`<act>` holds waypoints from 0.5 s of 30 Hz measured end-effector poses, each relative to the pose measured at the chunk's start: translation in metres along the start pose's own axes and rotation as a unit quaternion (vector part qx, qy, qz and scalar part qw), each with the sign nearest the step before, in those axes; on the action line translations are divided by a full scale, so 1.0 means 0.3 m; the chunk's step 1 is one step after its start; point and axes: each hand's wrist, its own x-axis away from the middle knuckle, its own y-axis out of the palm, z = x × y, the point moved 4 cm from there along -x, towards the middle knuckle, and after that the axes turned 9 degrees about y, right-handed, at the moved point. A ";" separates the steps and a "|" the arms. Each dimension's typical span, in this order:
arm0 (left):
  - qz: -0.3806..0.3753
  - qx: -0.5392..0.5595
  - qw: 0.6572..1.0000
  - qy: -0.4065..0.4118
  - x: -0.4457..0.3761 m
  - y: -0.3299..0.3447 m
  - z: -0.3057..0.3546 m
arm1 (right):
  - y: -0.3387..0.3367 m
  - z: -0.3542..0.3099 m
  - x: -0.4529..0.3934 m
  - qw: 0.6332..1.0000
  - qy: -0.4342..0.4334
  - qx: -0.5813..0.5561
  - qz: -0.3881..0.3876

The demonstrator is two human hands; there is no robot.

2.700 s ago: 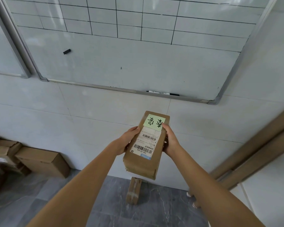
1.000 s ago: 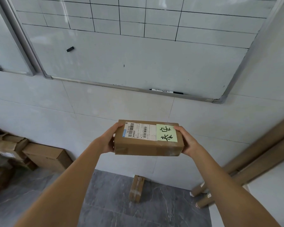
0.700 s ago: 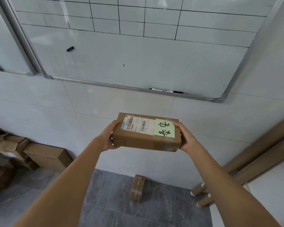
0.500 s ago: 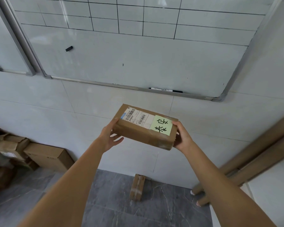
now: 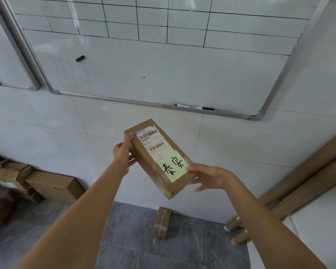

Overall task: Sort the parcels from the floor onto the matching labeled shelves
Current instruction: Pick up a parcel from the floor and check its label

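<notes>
Two bare forearms with no sleeves, left hand (image 5: 122,152) and right hand (image 5: 209,176) ungloved.

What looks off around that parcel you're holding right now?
The green note on the held parcel overhangs its edge, one corner lifted. The parcel is tilted, left hand gripping its far end, right hand at the near end. Another small parcel stands against the wall.
</notes>
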 end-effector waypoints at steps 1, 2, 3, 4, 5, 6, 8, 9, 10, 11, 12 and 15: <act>-0.005 -0.007 1.000 0.004 0.000 0.006 0.004 | 0.013 -0.008 0.002 1.000 -0.001 0.008 -0.001; -0.011 -0.011 1.000 0.007 0.002 0.013 0.007 | 0.028 -0.020 0.004 1.000 -0.004 0.015 -0.003; -0.020 -0.013 1.000 0.009 0.003 0.022 0.008 | 0.046 -0.035 0.008 1.000 -0.013 0.023 -0.005; -0.030 -0.015 0.999 0.009 0.007 0.032 0.008 | 0.066 -0.056 0.015 0.999 -0.027 0.023 -0.005; -0.040 -0.017 0.999 0.009 0.012 0.044 0.009 | 0.081 -0.076 0.022 0.999 -0.038 0.012 -0.003; -0.046 -0.016 0.999 0.011 0.020 0.056 0.010 | 0.091 -0.093 0.030 0.999 -0.047 -0.006 0.007; -0.044 -0.002 0.999 0.012 0.033 0.079 0.014 | 0.099 -0.116 0.038 0.996 -0.073 -0.033 0.034; -0.038 0.009 0.999 0.011 0.037 0.088 0.017 | 0.102 -0.120 0.034 0.995 -0.086 -0.039 0.038; -0.032 0.019 0.999 0.014 0.040 0.097 0.021 | 0.104 -0.119 0.028 0.993 -0.098 -0.043 0.039; -0.031 0.027 0.999 0.018 0.044 0.106 0.027 | 0.105 -0.113 0.021 0.992 -0.110 -0.046 0.041; -0.033 0.034 0.999 0.018 0.047 0.116 0.030 | 0.105 -0.106 0.011 0.990 -0.122 -0.055 0.043; -0.065 0.050 0.996 0.020 0.069 0.147 0.043 | 0.092 -0.088 -0.008 0.982 -0.143 -0.109 0.056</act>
